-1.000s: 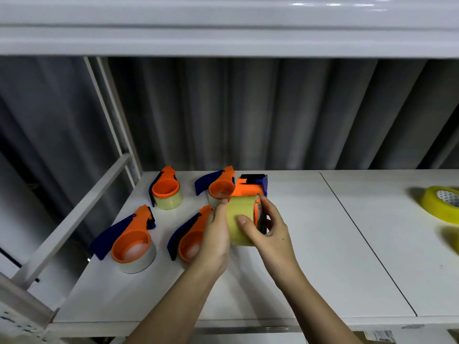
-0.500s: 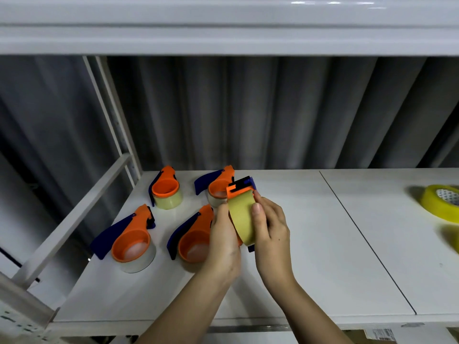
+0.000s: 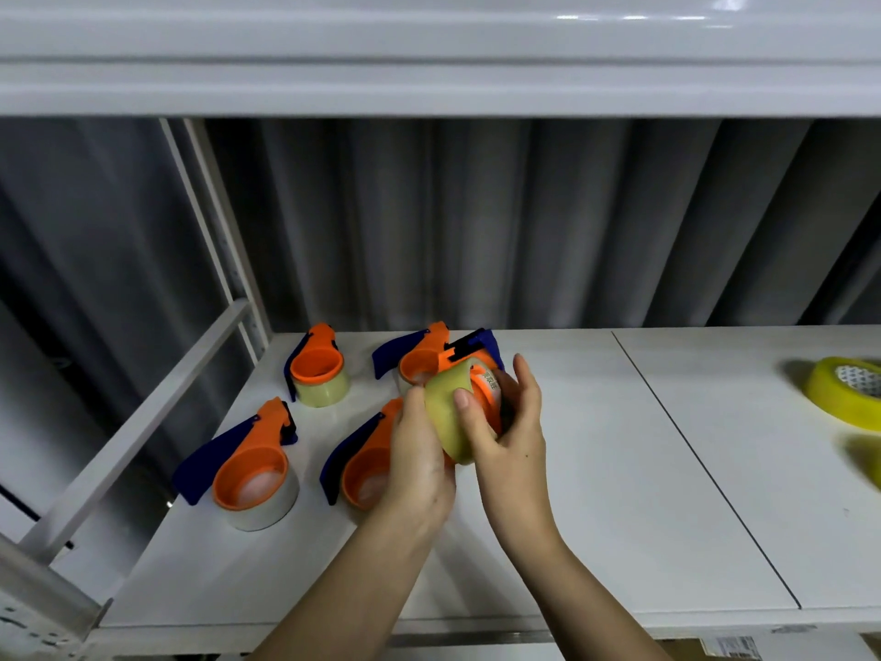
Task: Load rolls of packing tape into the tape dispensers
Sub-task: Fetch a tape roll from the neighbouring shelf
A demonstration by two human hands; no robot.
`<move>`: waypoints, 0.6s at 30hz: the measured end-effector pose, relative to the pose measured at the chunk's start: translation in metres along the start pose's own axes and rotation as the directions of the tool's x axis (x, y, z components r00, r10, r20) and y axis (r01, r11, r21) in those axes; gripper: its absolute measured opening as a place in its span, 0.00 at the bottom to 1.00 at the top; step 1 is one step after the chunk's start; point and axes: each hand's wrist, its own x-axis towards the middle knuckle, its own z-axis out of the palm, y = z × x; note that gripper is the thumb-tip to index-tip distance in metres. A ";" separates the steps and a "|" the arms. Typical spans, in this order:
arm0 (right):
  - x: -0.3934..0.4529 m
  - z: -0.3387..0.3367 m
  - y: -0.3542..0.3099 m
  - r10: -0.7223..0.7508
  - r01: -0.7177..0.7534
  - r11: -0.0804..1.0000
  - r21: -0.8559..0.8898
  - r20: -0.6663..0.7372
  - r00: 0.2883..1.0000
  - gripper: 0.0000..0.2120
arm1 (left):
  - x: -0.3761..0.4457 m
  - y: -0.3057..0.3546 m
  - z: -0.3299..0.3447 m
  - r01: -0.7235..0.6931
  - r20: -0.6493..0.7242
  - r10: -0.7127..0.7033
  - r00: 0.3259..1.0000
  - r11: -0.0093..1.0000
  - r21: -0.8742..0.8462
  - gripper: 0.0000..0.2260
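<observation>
Both your hands hold the tape roll (image 3: 445,415), fitted on the orange dispenser (image 3: 484,391), up above the shelf (image 3: 596,469). Your left hand (image 3: 419,462) grips its near side; your right hand (image 3: 512,427) wraps it, thumb across the tape face. Four loaded dispensers (image 3: 252,477) lie left.

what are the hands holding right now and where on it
Both hands hold one tape dispenser with a tape roll on it. The left hand grips the roll's near side; the right hand has its thumb on the roll's face, fingers behind.
</observation>
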 end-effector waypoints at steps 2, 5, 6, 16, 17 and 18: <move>0.002 -0.004 -0.002 -0.020 0.019 1.000 0.018 0.016 1.000 0.34 | -0.001 0.004 -0.001 0.026 -0.004 -0.026 1.000 1.000 -0.013 0.18; 0.006 -0.012 -0.003 -0.090 0.093 0.995 -0.042 0.074 0.993 0.36 | 0.001 0.013 -0.004 0.119 0.055 -0.120 0.991 0.993 0.015 0.16; 0.008 -0.014 -0.003 -0.111 0.120 0.989 -0.090 0.100 0.989 0.37 | 0.002 0.016 -0.005 0.145 0.084 -0.148 0.985 0.989 0.039 0.17; 0.022 -0.032 -0.010 0.054 0.021 0.985 -0.173 0.416 0.908 0.35 | 0.000 0.016 -0.011 0.011 -0.001 -0.012 1.000 0.981 0.192 0.13; 0.022 -0.030 -0.011 0.105 -0.044 0.986 -0.159 0.398 0.911 0.35 | 0.000 0.012 -0.011 -0.057 -0.028 0.067 0.997 0.965 0.257 0.13; 0.023 -0.030 -0.011 0.147 -0.092 0.983 -0.158 0.386 0.911 0.35 | 0.000 0.009 -0.011 -0.116 -0.015 0.128 0.992 0.937 0.330 0.14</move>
